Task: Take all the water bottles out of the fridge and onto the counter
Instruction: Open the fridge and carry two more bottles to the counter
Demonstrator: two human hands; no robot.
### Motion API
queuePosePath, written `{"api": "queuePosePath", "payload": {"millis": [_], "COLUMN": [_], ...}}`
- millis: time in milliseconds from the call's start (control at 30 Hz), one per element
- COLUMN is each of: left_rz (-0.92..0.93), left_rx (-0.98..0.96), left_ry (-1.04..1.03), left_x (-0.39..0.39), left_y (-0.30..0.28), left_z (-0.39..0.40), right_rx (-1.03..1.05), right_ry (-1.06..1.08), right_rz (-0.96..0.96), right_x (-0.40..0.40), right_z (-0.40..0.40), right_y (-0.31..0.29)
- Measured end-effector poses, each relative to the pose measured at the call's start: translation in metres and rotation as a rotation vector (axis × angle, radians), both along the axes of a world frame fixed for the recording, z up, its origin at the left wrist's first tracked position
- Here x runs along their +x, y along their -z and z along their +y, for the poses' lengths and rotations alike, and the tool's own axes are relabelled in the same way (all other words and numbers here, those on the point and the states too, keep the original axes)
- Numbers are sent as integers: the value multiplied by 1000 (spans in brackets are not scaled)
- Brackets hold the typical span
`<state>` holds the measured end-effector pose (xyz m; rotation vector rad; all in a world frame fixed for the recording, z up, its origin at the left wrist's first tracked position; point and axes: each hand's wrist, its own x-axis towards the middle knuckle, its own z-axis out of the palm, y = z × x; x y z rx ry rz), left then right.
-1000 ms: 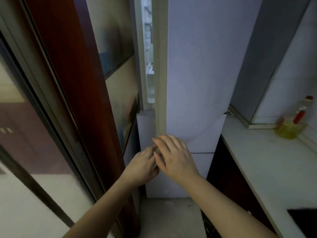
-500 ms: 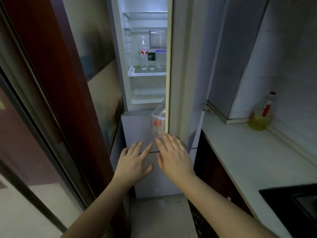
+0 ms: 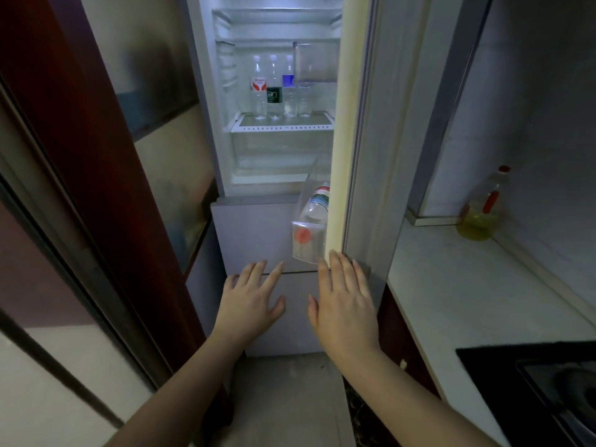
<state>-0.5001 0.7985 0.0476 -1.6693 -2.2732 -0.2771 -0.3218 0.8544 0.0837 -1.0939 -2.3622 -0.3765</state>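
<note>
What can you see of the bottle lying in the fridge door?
The bottle in the door bin is clear plastic, with a label banded red, white and blue-green round it. It lies tilted, its round base toward the camera and its top hidden up behind the door edge. It rests inside a see-through door bin that bears a red dot. Neither hand touches it; the right hand is open just below the bin.

An oil bottle (image 3: pixel 482 210) with a red cap stands at the back of the worktop near the tiled wall; a black hob (image 3: pixel 541 385) lies at the near right; a dark red door frame (image 3: pixel 74 162) stands left
</note>
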Motion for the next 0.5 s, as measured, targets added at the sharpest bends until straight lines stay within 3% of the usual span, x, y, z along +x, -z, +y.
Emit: {"api": "queuePosePath", "payload": {"millis": [500], "left_rz": [52], "left_rx": [-4], "left_ry": [-2], "left_x": [32], "left_y": [-17], "left_z": [10], "right_rx": [-47], "right_ry": [-162], "right_rz": [-24], "right_x": [10], "right_z": [52], "right_y": [4]}}
